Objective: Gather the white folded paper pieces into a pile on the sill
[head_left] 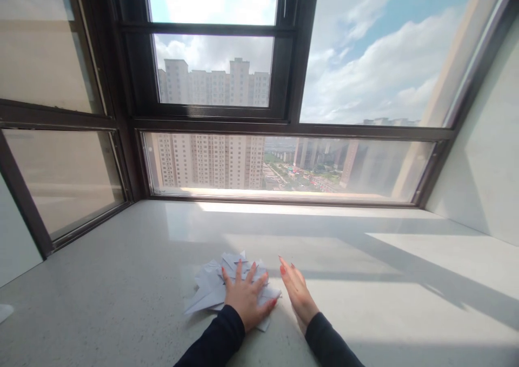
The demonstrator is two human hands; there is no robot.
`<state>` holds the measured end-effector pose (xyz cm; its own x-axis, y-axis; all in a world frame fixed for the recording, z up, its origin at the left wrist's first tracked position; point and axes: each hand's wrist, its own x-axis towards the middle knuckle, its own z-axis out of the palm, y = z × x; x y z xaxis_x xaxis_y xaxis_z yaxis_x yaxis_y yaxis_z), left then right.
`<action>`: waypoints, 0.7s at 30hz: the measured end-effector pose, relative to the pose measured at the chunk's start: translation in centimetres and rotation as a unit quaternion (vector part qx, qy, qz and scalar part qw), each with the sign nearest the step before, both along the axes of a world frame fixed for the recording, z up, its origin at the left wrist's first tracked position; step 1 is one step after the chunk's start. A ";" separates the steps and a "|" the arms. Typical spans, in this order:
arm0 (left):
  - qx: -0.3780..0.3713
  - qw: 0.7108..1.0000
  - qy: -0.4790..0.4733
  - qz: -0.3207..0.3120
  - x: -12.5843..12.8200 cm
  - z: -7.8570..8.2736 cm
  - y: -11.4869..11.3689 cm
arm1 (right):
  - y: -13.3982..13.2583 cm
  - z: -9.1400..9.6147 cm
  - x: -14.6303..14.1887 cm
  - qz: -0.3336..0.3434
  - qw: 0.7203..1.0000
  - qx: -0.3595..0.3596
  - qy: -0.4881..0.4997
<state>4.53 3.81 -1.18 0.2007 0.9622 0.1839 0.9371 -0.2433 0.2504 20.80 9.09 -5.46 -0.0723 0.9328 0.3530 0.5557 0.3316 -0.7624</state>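
Note:
My left hand (246, 297) lies flat with fingers spread on a pile of white folded paper pieces (211, 286) on a pale stone window ledge (121, 280). My right hand (298, 294) stands on its edge just right of the pile, fingers stretched out together, holding nothing. It touches or nearly touches the pile's right side. Both arms wear dark sleeves. Part of the paper is hidden under my left hand.
Dark-framed windows (292, 124) close off the ledge at the back and left, showing tall buildings outside. A pale wall (482, 161) bounds the right side. A scrap of white paper (5, 312) lies at the far left edge. Sunlight falls across the right of the ledge.

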 end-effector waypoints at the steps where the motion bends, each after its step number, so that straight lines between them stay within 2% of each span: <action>1: -0.002 1.000 0.006 0.002 -1.0 -0.1 0.1 | 0.0 0.0 0.0 0.004 1.000 0.002 -0.007; 7: -0.028 0.997 0.067 0.036 -6.5 1.0 0.1 | -0.1 -0.1 -0.2 0.009 0.999 0.022 -0.033; 13: -0.029 0.993 0.086 0.080 -11.0 1.4 0.0 | 0.0 -0.3 -0.3 0.011 0.998 0.032 -0.054; 18: -0.028 0.992 0.092 0.086 -13.2 1.7 -0.1 | -0.1 -0.2 -0.2 0.015 0.998 0.029 -0.055; 21: 0.017 0.991 0.086 0.104 -14.1 2.0 -0.2 | -0.1 -0.3 -0.2 0.017 0.998 0.034 -0.053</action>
